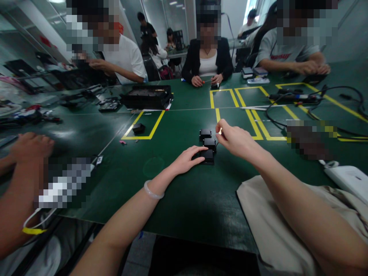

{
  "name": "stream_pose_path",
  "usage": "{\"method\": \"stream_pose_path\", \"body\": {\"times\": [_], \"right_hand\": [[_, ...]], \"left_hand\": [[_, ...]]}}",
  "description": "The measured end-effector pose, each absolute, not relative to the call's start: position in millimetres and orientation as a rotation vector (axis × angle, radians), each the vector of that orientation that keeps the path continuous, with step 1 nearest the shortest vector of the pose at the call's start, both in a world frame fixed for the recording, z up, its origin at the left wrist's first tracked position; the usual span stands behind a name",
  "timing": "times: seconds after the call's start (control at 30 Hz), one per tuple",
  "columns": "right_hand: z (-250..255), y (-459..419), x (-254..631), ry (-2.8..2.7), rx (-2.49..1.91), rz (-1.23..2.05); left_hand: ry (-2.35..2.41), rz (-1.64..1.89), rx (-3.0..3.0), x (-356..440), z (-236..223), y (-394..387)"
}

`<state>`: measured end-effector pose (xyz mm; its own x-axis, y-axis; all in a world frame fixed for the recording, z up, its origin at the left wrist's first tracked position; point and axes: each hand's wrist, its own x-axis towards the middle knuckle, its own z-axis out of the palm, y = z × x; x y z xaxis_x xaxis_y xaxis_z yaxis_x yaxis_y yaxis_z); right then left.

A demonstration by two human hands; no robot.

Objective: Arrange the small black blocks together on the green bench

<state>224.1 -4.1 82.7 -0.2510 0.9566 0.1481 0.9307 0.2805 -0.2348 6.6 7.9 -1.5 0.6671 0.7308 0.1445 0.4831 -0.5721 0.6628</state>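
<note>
Black, smooth and squarish, the near box (207, 156) sits at three o'clock of the left hand (190, 158), touching it; those fingers are extended, though whether they grip cannot be told. Right hand (236, 138): fingers drawn into a pinch, contents, if any, indiscernible; middle box (209, 143) just beside, at nine o'clock. With the far box (205, 133), a short row runs six to twelve. Beyond: glossy green table (184, 211), yellow tape (157, 124); black tray (143, 102), ten o'clock of the row; creased beige cloth (258, 199), four o'clock.
</note>
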Motion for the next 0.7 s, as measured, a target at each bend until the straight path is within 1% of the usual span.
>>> {"method": "stream_pose_path", "body": {"times": [0.13, 0.3, 0.5, 0.7], "right_hand": [[81.9, -4.5, 223.3, -2.258, -1.739, 0.149], [82.0, -4.7, 222.6, -2.289, -1.771, 0.059], [82.7, -5.0, 224.7, -2.290, -1.716, 0.143], [83.2, -4.6, 223.4, -2.300, -1.746, 0.100]], "left_hand": [[0.954, 0.535, 2.285, 6.6, -1.6, 7.8], [0.963, 0.522, 2.285, 6.6, -0.7, 7.3], [0.945, 0.542, 2.293, 6.8, -1.5, 8.1], [0.944, 0.547, 2.293, 6.5, -2.0, 8.3]]}}
